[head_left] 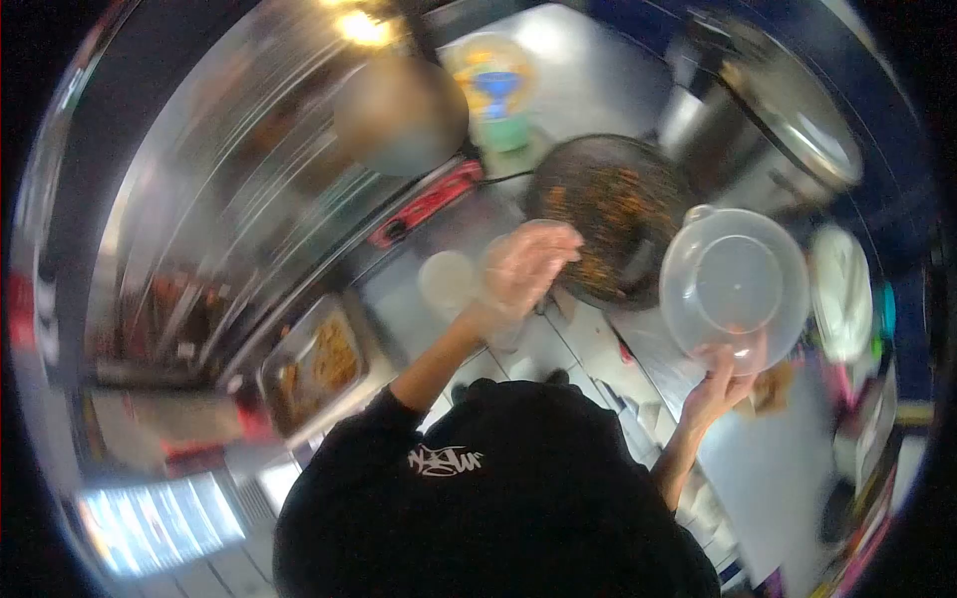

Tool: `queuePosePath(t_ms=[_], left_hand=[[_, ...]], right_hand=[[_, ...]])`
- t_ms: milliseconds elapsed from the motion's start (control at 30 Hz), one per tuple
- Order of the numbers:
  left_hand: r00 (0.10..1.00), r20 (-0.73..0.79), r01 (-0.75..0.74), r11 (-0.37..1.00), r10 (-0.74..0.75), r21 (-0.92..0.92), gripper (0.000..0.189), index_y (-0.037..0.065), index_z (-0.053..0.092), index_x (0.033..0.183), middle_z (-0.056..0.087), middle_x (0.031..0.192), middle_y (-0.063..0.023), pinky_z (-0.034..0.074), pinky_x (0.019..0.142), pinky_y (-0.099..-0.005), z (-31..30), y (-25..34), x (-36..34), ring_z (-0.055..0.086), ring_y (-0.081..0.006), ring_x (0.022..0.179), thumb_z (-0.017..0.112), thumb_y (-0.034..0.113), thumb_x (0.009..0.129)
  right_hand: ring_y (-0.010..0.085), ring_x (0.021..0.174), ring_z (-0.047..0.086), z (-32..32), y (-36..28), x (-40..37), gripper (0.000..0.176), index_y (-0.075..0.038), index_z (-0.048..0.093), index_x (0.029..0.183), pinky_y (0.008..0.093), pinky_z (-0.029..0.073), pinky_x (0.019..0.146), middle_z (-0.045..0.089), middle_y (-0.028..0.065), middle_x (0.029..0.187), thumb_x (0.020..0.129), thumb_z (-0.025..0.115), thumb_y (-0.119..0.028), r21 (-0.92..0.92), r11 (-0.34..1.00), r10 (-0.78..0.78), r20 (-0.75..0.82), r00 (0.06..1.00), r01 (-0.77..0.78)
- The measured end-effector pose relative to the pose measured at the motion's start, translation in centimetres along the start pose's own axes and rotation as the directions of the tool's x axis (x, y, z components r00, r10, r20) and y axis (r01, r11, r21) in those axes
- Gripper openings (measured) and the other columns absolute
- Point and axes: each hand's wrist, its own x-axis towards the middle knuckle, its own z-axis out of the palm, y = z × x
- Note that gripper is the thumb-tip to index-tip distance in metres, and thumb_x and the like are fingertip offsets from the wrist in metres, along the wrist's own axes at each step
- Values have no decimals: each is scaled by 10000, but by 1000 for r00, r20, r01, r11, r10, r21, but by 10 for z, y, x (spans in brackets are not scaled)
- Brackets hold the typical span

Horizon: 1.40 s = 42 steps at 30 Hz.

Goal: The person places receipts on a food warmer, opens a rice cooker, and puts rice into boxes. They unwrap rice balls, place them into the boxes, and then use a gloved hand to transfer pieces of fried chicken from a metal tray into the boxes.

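Note:
My right hand (726, 384) grips a round, clear plastic bowl (738, 274) by its near edge, fingers showing through the plastic. The bowl is tilted toward me, above the worktop and right of a dark round pan (623, 214) of orange-brown food bits. My left hand (533, 261), smeared by motion, is at the pan's near-left edge with fingers pointing right. A see-through film or plastic shape surrounds its palm and wrist; whether the fingers hold it, I cannot make out. Behind that hand is a pale round item (449, 279), blurred.
A large metal pot (768, 130) stands behind the pan. At left are a grill or stove (249, 159) with a red front strip and a metal tray (314, 369) of yellowish food. A yellow-and-blue container (493, 85) is at the back; a white oval item (840, 294) lies right.

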Motion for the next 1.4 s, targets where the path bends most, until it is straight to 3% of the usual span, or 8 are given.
queuePosePath(t_ms=[100,233,467,567,700,767,1000,1400], left_hand=[[895,-442,161,967,-59,197,303,42,496,1179,579,1131,-126,459,924,-388,-94,51,-51,561,-229,1047,551,137,897],[426,-892,45,981,150,186,425,43,450,1244,547,1178,-167,443,956,-430,-175,136,-153,548,-270,1083,599,185,871],[-32,-892,380,831,452,407,240,-17,557,1056,619,987,-162,495,884,-340,-276,212,-309,588,-245,1002,612,83,844],[67,-990,-46,992,123,120,186,-9,590,1004,628,965,-130,486,877,-309,-306,203,-358,595,-210,955,592,61,832],[416,-909,609,745,-7,273,200,36,606,1007,618,1002,-104,456,907,-344,-323,155,-348,577,-244,976,529,98,832],[684,-718,725,17,-126,688,259,89,589,1073,590,1085,-103,445,919,-372,-328,160,-319,560,-298,1006,498,69,831],[824,-537,517,-149,-180,843,374,159,555,1149,530,1202,-67,442,885,-404,-382,119,-287,535,-283,1051,531,71,786],[924,-279,168,-377,-261,911,392,172,608,1100,603,1114,-39,447,823,-379,-401,87,-290,571,-230,928,612,77,719]], right_hand=[[160,645,595,91,7,-18,531,-12,289,1342,271,526,551,559,171,1077,852,494,-17,29,972,211,333,919,-234],[183,651,618,176,35,-77,469,-35,311,1305,294,550,532,562,179,1074,872,494,-30,-56,947,247,761,600,-318],[220,674,634,246,160,-133,377,-23,396,1231,325,574,500,557,175,1070,888,520,-120,-211,810,471,789,393,-547],[254,660,639,244,188,-132,399,-14,413,1213,341,575,460,559,171,1045,873,560,-162,-266,819,527,700,482,-509],[282,611,642,242,208,-128,494,-1,402,1222,338,567,406,563,185,1021,863,591,-283,-425,783,616,626,477,-453],[291,594,642,247,189,-127,567,-15,369,1274,317,560,423,575,181,1018,873,564,-365,-548,734,677,548,492,-401],[202,697,633,238,127,-138,667,-76,232,1390,279,527,449,507,169,1197,888,532,-397,-720,672,553,330,766,-175],[195,764,634,214,112,-169,557,-98,287,1371,267,530,477,448,159,1273,883,549,-163,-620,758,466,294,835,-205]])
